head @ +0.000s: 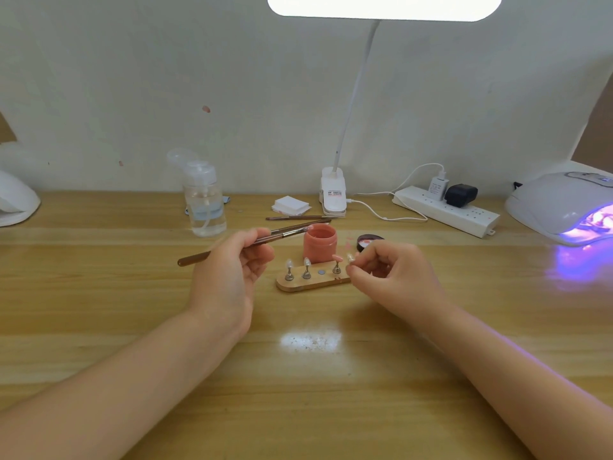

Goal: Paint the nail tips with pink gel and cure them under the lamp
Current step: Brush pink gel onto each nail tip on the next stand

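My left hand (232,263) grips a brown brush (238,245) whose bristle end reaches the rim of the open pink gel jar (319,243). In front of the jar lies a wooden holder (311,283) with three small stands: two carry clear nail tips (289,263), one carries a pink tip (337,257). At the holder's right end my right hand (388,270) pinches a small stand with a pale nail tip (349,258). The jar's dark lid (366,242) lies just behind my right hand. The white curing lamp (560,202) glows purple at the far right.
A clear pump bottle (204,202) stands behind my left hand. White pads (291,205), two spare brushes (295,218), a clip desk lamp (333,194) and a power strip (446,210) line the back of the wooden table (308,393). Another white device (15,202) sits far left.
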Available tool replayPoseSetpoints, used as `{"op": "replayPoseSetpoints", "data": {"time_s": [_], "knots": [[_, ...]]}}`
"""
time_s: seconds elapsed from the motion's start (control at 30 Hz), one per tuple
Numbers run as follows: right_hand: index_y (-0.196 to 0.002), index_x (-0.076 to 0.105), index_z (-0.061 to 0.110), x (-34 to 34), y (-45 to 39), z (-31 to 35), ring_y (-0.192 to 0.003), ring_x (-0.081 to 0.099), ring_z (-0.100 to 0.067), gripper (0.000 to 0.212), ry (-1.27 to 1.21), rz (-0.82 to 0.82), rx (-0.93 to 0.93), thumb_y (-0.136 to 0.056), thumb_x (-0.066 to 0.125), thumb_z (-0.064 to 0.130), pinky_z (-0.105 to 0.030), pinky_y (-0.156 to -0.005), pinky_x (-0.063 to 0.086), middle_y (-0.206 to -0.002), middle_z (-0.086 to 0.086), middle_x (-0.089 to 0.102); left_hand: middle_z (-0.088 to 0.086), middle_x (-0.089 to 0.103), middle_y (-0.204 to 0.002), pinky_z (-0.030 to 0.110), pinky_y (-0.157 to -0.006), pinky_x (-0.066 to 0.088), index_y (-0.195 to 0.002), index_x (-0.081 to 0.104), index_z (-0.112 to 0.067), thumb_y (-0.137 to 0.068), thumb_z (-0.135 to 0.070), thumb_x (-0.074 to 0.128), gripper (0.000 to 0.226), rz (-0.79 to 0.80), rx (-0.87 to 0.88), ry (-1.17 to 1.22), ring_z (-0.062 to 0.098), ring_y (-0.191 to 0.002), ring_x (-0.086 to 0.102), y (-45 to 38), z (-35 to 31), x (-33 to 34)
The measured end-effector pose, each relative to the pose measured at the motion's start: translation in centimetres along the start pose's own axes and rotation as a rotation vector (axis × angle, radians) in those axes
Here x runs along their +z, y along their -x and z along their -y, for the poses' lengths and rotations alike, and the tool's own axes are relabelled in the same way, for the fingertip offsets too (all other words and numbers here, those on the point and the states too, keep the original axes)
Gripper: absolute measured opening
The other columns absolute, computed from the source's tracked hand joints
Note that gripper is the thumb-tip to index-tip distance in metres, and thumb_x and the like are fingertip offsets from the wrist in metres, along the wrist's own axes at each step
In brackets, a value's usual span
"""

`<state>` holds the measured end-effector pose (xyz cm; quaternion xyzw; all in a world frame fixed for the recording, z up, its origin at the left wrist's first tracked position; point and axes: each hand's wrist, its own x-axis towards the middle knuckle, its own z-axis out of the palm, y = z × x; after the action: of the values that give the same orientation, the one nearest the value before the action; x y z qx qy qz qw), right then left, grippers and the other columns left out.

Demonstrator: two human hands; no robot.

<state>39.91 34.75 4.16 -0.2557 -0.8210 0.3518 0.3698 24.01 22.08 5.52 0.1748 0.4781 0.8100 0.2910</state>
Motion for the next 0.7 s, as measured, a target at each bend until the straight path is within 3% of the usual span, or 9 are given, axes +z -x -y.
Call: {"op": "replayPoseSetpoints", "data": {"time_s": [0.07,0.17,0.23,0.43,0.7], "knots": [[-0.069,0.07,0.016,0.5,0.2,0.0,-0.051,0.048,0.001,0.011,0.058,-0.023,-0.04,-0.079,0.073,0.011,-0.008,-0.053,0.035,-0.06,0.012,0.062,-0.002,0.063,-0.06,0.027,-0.072,0.048,-0.08,0.07,-0.012,-0.095,-0.008,0.052,0.023,0.074,0.143,-0.112,0.008,-0.061,0.061,0.3,0.2,-0.3],[-0.074,0.071,0.017,1.1,0.4,-0.2,-0.053,0.049,0.002,0.009,0.097,-0.072,-0.072,-0.081,0.072,0.012,-0.007,-0.055,0.034,-0.061,0.013,0.062,-0.006,0.068,-0.069,0.019,-0.069,0.05,-0.083,0.07,-0.019,-0.092,-0.015,0.056,0.017,0.261,0.493,-0.483,0.005,-0.068,0.063,1.0,0.6,-1.0],[-0.076,0.072,0.018,1.2,0.5,-0.3,-0.052,0.049,0.002,0.009,0.103,-0.097,-0.08,-0.082,0.072,0.012,-0.007,-0.055,0.034,-0.058,0.017,0.06,-0.006,0.069,-0.075,0.014,-0.066,0.049,-0.089,0.07,-0.023,-0.089,-0.019,0.056,0.014,0.361,0.608,-0.646,0.006,-0.071,0.064,1.4,0.9,-1.6],[-0.083,0.073,0.015,1.1,0.4,-0.2,-0.052,0.047,-0.001,0.004,0.156,-0.159,-0.163,-0.084,0.072,0.011,-0.009,-0.056,0.034,-0.057,0.028,0.055,-0.014,0.067,-0.083,0.013,-0.074,0.047,-0.103,0.064,-0.036,-0.083,-0.032,0.057,0.021,0.448,0.663,-0.72,0.01,-0.079,0.063,1.9,1.4,-1.9],[-0.082,0.073,0.013,1.2,0.3,-0.4,-0.053,0.047,-0.002,0.004,0.205,-0.206,-0.251,-0.083,0.074,0.008,-0.007,-0.057,0.033,-0.062,0.038,0.053,-0.013,0.07,-0.091,0.014,-0.076,0.049,-0.1,0.065,-0.036,-0.086,-0.033,0.058,0.016,0.457,0.702,-0.723,0.011,-0.087,0.067,2.2,1.6,-1.7]]}}
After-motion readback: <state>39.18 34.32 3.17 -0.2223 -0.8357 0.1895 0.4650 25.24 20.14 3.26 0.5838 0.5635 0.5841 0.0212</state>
